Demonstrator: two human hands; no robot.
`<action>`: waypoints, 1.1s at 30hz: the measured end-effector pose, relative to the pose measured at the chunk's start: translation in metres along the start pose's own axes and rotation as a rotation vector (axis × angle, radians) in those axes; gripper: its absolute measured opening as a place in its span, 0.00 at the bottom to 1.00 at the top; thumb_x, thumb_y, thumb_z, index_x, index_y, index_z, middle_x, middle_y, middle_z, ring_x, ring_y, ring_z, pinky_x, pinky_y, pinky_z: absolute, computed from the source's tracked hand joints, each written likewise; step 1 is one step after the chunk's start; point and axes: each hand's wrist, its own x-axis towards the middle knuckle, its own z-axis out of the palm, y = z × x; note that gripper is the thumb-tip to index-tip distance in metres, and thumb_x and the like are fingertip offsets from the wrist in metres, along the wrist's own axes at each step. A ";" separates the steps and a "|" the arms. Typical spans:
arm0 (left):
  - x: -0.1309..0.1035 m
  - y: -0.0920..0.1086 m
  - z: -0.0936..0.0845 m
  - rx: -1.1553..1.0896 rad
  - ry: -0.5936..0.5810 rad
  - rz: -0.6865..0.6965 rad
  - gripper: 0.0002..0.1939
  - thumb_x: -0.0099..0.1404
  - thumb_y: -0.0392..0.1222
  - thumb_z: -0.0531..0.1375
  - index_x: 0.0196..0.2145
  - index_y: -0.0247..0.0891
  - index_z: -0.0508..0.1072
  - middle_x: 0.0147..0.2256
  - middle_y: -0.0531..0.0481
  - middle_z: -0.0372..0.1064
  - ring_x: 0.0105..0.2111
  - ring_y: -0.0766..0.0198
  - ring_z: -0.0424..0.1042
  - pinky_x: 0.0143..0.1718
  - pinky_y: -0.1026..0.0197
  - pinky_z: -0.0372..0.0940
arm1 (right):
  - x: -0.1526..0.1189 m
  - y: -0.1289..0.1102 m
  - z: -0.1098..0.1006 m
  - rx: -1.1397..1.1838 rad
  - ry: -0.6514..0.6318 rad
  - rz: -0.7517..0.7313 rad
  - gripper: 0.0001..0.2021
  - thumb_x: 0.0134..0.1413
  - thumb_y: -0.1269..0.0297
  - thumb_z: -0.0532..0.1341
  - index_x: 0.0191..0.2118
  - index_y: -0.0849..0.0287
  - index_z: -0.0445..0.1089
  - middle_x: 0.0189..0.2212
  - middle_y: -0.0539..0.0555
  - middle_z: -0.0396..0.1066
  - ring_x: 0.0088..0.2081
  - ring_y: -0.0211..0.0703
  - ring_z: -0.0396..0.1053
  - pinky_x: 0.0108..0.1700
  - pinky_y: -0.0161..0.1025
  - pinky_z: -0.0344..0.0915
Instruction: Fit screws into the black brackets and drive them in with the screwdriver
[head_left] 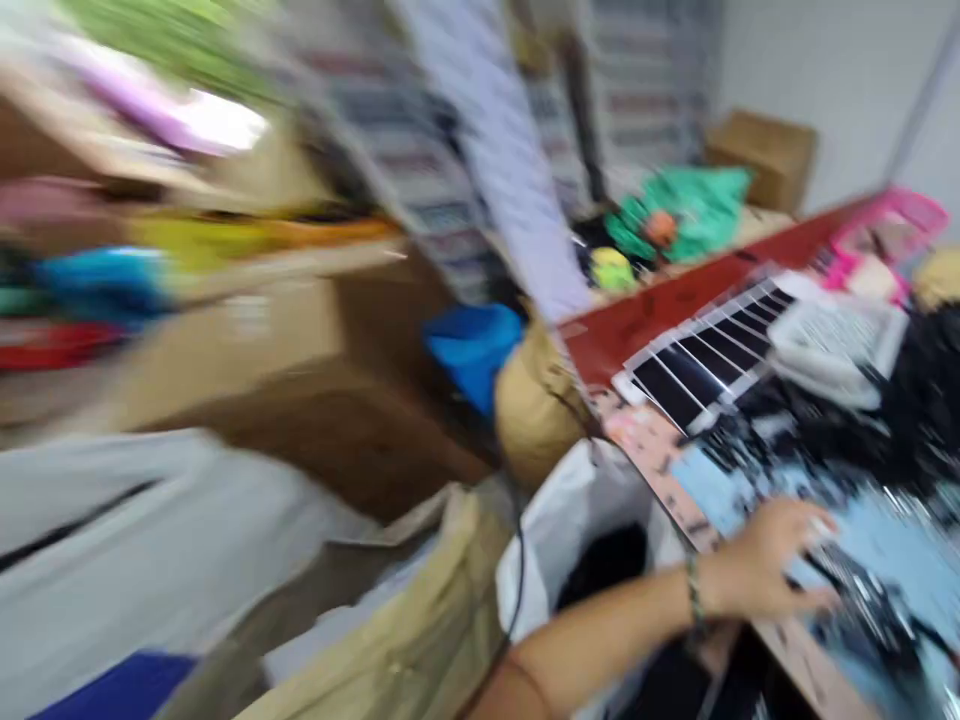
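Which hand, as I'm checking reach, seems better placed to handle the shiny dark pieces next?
Probably the left hand: it is at the shiny dark pieces on the light-blue surface, though blur hides any grip. The right hand can't be made out.

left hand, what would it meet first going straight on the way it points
Probably the dark, shiny pieces on the blue surface just ahead of the left hand; blur leaves depth unclear.

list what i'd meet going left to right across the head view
Blurred red item → large cardboard box → rounded tan bundle → left hand → pink basket.
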 end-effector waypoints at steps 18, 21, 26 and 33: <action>0.011 -0.025 0.091 0.530 0.121 0.160 0.23 0.68 0.48 0.54 0.57 0.36 0.63 0.57 0.43 0.65 0.58 0.54 0.59 0.62 0.41 0.42 | -0.111 0.055 -0.087 0.062 0.123 0.172 0.08 0.53 0.60 0.58 0.32 0.57 0.72 0.28 0.50 0.68 0.25 0.38 0.65 0.29 0.38 0.62; 0.011 -0.025 0.090 0.514 0.113 0.154 0.23 0.68 0.47 0.54 0.57 0.37 0.62 0.57 0.44 0.65 0.59 0.54 0.58 0.62 0.42 0.41 | -0.108 0.056 -0.088 -0.030 0.095 0.142 0.08 0.54 0.62 0.57 0.32 0.57 0.72 0.29 0.52 0.69 0.28 0.40 0.66 0.32 0.39 0.63; 0.016 -0.021 0.093 0.484 0.106 0.109 0.26 0.65 0.49 0.57 0.57 0.36 0.62 0.54 0.43 0.67 0.56 0.53 0.61 0.62 0.40 0.38 | -0.102 0.057 -0.086 -0.135 0.075 0.162 0.06 0.54 0.62 0.57 0.33 0.57 0.69 0.25 0.50 0.68 0.27 0.41 0.66 0.31 0.39 0.62; 0.027 -0.016 0.080 0.325 0.058 0.040 0.32 0.56 0.55 0.65 0.54 0.38 0.64 0.52 0.41 0.65 0.55 0.47 0.60 0.60 0.35 0.43 | -0.112 0.050 -0.096 -0.489 0.170 0.110 0.14 0.55 0.59 0.60 0.44 0.57 0.61 0.32 0.54 0.69 0.28 0.45 0.68 0.29 0.40 0.63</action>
